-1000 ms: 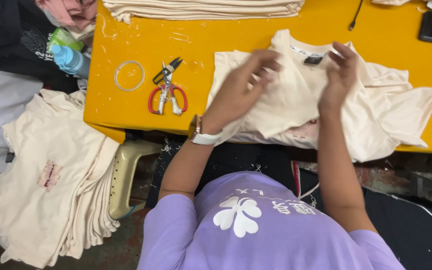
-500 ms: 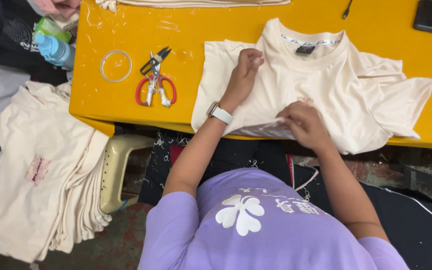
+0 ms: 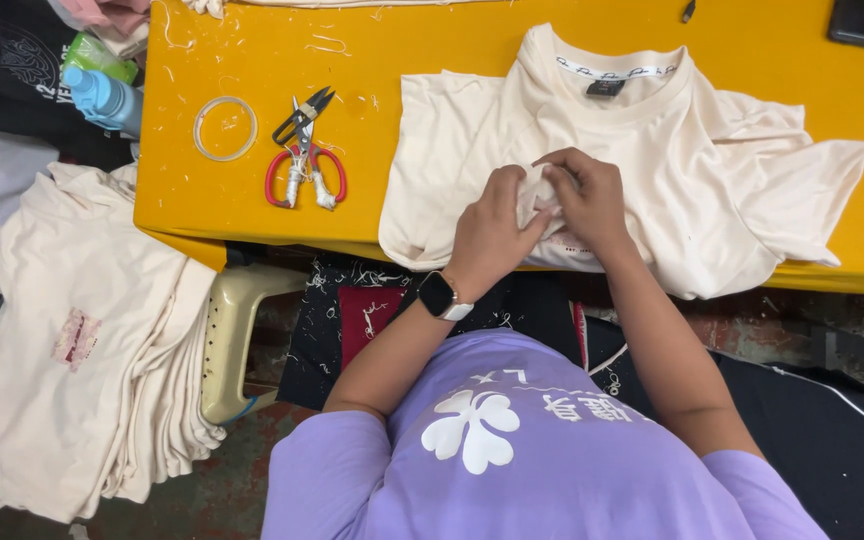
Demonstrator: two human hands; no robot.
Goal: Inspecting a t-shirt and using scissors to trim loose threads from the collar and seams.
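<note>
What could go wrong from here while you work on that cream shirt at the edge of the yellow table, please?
1. The cream cotton T-shirt hangs over the front edge of the yellow table; a tug from the left hand and right hand pinching its fabric might drag it off.
2. The red-handled thread snips lie open close by, and could snag cloth or a finger.
3. Loose thread scraps may cling to the shirt.

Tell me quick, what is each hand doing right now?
Left hand: closed, pinching a fold of the cream cotton T-shirt lying on the yellow table.
Right hand: closed, gripping the same fold.
</note>
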